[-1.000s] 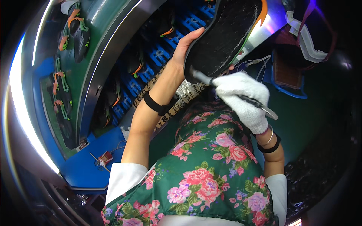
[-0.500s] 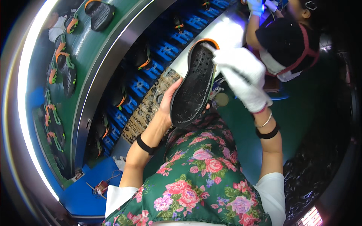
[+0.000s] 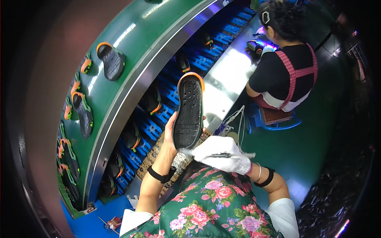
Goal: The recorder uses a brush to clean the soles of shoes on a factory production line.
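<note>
My bare left hand (image 3: 169, 131) grips a black shoe sole (image 3: 188, 119) from its left side and from underneath. The sole tilts up toward me, its toe end pointing away. Small holes dot its front half, and an orange rim curves round the toe. In a white knit glove, my right hand (image 3: 222, 154) is closed round a thin brush (image 3: 249, 155) whose pale handle sticks out to the right. The bristle end is at the heel edge of the sole, apparently touching it. Glue cannot be made out for certain on the sole's shiny surface.
At left a green conveyor belt (image 3: 133, 51) carries several black soles and orange-green straps. Blue racks (image 3: 152, 129) with shoe parts run beside it. A co-worker (image 3: 285, 75) in a pink checked apron sits ahead right, near a metal bench top (image 3: 228, 73). White cables (image 3: 238, 115) hang there.
My gloved right hand has moved from the toe end down to the heel of the sole. The sole has turned slightly and shifted left and lower. The view has swung, showing more of the co-worker.
</note>
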The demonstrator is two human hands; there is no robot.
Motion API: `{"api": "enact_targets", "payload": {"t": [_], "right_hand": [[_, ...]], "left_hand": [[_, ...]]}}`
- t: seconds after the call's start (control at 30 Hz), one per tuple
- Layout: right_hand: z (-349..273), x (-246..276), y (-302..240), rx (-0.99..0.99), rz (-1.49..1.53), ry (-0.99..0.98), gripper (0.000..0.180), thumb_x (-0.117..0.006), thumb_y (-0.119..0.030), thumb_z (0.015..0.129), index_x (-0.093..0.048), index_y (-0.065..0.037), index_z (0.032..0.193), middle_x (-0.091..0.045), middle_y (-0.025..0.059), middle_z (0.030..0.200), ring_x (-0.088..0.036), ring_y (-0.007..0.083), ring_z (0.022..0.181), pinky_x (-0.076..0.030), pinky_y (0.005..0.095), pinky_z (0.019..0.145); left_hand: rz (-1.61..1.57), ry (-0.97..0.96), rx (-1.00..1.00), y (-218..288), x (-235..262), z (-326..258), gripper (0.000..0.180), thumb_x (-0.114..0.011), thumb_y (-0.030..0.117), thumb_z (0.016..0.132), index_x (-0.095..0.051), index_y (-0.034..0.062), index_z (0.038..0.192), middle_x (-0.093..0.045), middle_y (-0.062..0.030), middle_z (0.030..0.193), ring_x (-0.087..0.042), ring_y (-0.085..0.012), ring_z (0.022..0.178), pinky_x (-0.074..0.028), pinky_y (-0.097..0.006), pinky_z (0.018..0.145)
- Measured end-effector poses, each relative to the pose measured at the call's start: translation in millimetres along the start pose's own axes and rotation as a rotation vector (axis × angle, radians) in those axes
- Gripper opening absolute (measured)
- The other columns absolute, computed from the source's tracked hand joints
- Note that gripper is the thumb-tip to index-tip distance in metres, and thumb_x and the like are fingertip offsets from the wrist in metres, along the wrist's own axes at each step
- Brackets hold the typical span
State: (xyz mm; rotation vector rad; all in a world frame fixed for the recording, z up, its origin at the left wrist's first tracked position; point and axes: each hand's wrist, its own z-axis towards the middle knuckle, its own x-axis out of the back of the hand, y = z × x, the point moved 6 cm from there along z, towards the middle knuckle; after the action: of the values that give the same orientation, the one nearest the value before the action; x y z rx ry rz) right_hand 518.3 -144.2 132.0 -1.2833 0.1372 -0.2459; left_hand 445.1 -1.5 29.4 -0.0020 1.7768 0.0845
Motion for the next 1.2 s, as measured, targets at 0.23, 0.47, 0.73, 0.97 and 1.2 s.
{"api": "enact_targets", "payload": {"t": [0.23,0.47,0.73,0.97,1.2], "right_hand": [[-23.6,46.4,5.4,-0.214,0.619,0.420,0.015,-0.067,0.013,0.070,-0.071,0.005,0.082,-0.074,0.0194,0.094,-0.072,0.0239,0.083,-0.059,0.0324,0.075],[-54.1,70.2,38.4,-0.287,0.606,0.676,0.018,-0.066,0.010,0.078,-0.074,0.003,0.093,-0.075,0.0194,0.100,-0.071,0.0232,0.083,-0.058,0.0325,0.075],[-34.9,92.4,101.6,-0.383,0.557,0.590,0.016,-0.072,0.005,0.083,-0.075,0.005,0.099,-0.076,0.0116,0.096,-0.071,0.0149,0.085,-0.056,0.0266,0.078],[-14.4,102.8,141.8,-0.415,0.551,0.539,0.018,-0.071,0.002,0.085,-0.076,0.005,0.102,-0.077,0.0122,0.098,-0.072,0.0155,0.086,-0.057,0.0275,0.081],[9.0,125.3,145.8,-0.472,0.583,0.606,0.016,-0.072,0.005,0.083,-0.076,0.003,0.097,-0.076,0.0121,0.097,-0.071,0.0156,0.086,-0.056,0.0270,0.080]], "left_hand": [[0.093,-0.151,-0.124,39.1,-43.7,1.0,0.104,-0.059,0.075,0.085,-0.031,0.0043,0.156,-0.040,-0.0387,0.147,-0.057,-0.0533,0.119,-0.052,-0.062,0.098],[0.144,-0.571,-0.122,114.9,-152.3,50.1,0.102,-0.067,0.067,0.085,-0.025,0.0098,0.158,-0.025,-0.0350,0.156,-0.056,-0.0543,0.116,-0.058,-0.060,0.089],[-0.348,-0.155,-0.462,298.6,-135.2,201.7,0.082,-0.042,0.061,0.101,-0.026,0.0010,0.155,-0.026,-0.0299,0.157,-0.037,-0.0468,0.140,-0.049,-0.053,0.108],[-0.219,-0.164,-0.838,315.9,-146.5,235.4,0.101,-0.038,0.068,0.098,-0.009,-0.0108,0.155,-0.019,-0.0303,0.161,-0.026,-0.0415,0.149,-0.035,-0.051,0.119],[0.477,0.175,-0.575,239.9,-221.7,345.7,0.084,-0.049,0.050,0.103,-0.014,-0.0031,0.158,-0.037,-0.0233,0.155,-0.050,-0.0406,0.133,-0.045,-0.051,0.105]]}}
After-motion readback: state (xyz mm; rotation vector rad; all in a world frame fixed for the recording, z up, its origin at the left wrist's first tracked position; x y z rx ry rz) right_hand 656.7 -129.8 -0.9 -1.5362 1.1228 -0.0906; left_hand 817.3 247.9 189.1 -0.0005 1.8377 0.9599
